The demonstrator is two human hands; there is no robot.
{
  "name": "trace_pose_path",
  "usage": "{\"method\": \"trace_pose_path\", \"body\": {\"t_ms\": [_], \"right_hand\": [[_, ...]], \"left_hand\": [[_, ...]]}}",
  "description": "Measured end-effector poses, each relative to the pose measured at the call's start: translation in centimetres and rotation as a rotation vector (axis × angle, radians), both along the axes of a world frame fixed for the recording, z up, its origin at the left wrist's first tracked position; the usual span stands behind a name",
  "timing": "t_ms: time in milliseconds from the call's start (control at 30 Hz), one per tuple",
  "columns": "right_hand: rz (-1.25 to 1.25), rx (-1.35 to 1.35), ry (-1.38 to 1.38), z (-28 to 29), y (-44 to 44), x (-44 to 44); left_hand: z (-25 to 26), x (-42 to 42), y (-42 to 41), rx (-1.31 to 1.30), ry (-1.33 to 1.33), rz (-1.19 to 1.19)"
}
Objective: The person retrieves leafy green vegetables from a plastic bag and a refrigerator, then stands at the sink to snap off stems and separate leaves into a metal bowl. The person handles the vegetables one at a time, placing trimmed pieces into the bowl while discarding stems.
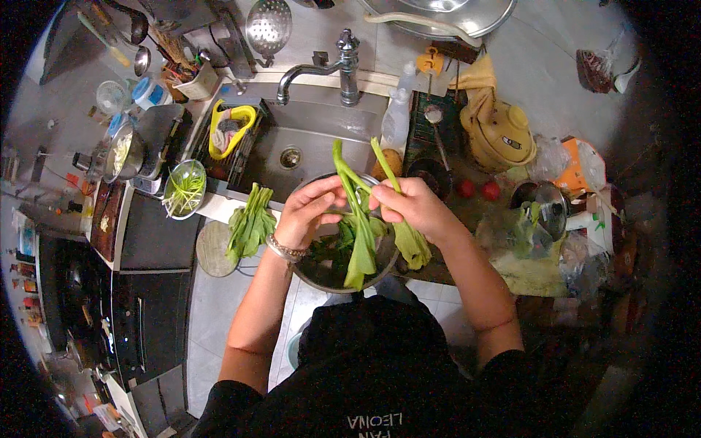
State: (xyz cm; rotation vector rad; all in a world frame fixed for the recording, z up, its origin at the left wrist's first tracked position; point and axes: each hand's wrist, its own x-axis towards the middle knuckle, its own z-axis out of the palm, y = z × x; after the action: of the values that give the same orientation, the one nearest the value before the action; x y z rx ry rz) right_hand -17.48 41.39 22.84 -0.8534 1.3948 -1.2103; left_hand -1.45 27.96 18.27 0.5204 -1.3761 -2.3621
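My right hand [411,208] is closed on stalks of leafy greens: one leafy stalk [405,235] hangs beneath it, and another long green stalk [356,219] crosses from its fingertips, leaf pointing down. My left hand [315,211], with a bracelet at the wrist, is beside that stalk, thumb and fingers apart; whether its fingertips touch the stalk is unclear. Below both hands is a round metal basin [394,261] holding dark water or shadow and green leaves [334,241]. A bunch of leafy greens [252,224] lies left of my left hand, over the counter edge.
Behind the basin are a steel sink [317,142] and a curved faucet [315,71]. A bowl of thin green strips [185,189] and a kitchen scale [147,183] stand left. At right are a lidded yellow pot [498,137], red round items [490,190] and plastic bags [580,263].
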Motion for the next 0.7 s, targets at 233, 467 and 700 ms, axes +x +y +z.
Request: {"method": "trace_pose_path", "body": {"t_ms": [233,467,700], "right_hand": [[0.037,0.032,0.046,-1.1,0.8,0.0],[-0.144,-0.019,0.276,0.0,3.3,-5.9],[-0.040,-0.138,0.638,-1.1,0.6,-1.5]], "left_hand": [[-1.0,-0.5,0.3,-0.101,-0.100,0.010],[-1.6,0.8,0.5,-0.334,-0.083,-0.035],[-0.5,-0.4,2.5,-0.693,-0.084,-0.058]]}}
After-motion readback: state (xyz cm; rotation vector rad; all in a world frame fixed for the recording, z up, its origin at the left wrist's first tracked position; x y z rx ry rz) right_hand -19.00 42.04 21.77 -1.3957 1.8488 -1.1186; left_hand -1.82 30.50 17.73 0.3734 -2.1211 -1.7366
